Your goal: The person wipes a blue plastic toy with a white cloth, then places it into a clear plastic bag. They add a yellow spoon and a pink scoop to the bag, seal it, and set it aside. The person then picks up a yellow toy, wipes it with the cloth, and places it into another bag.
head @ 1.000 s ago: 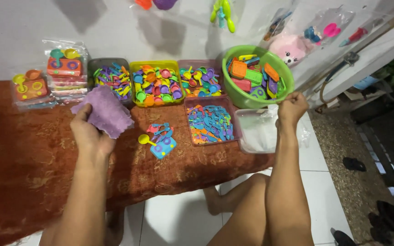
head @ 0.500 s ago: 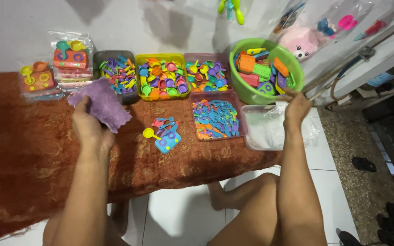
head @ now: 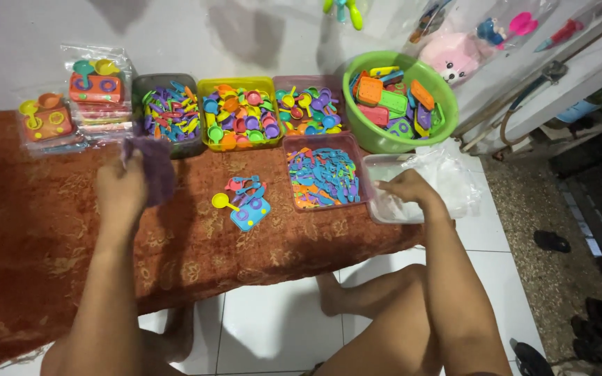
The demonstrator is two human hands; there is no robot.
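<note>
purple cloth (head: 153, 167), soft and crumpled, gripped by left hand (head: 121, 191); right hand (head: 404, 188) grasps clear bags (head: 440, 182).

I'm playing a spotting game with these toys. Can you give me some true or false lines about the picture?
1. The left hand holds a purple cloth. True.
2. The bowl is red. False: it is green.
3. The right hand is at the clear tray of plastic bags. True.
4. The yellow tray is empty. False: it is full of small toy pieces.
5. A few toys lie loose on the brown rug. True.
</note>
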